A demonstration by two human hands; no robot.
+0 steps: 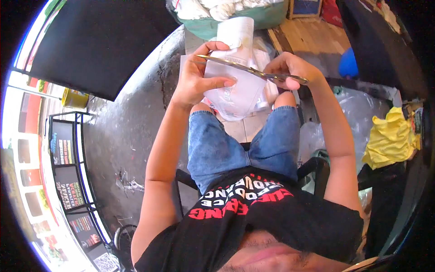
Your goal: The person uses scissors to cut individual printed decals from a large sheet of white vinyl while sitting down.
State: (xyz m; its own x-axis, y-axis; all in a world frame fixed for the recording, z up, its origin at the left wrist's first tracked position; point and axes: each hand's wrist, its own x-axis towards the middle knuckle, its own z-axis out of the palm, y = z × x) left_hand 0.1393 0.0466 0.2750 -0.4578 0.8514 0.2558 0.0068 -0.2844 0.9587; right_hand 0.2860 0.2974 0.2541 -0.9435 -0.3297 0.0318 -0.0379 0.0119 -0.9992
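Observation:
Pale, thin sheets [236,90] with faint print are pinched between the thumb and fingers of my left hand [200,76]. My right hand [289,69] has its fingers in the handles of metal scissors [238,64], whose long blades lie across the sheets and reach to the fingers of my left hand. How far the blades are apart is hard to tell. A curled white sheet [238,30] rises beyond the blades. Below the hands, between my knees, are more white pieces, partly covered by the sheets.
A green sack [272,17] full of white cloth-like bundles stands ahead. Clear plastic bags [360,108] and a yellow cloth [390,139] lie at the right. A black panel [102,40] hangs at upper left, above a black display rack [73,170] bearing writing.

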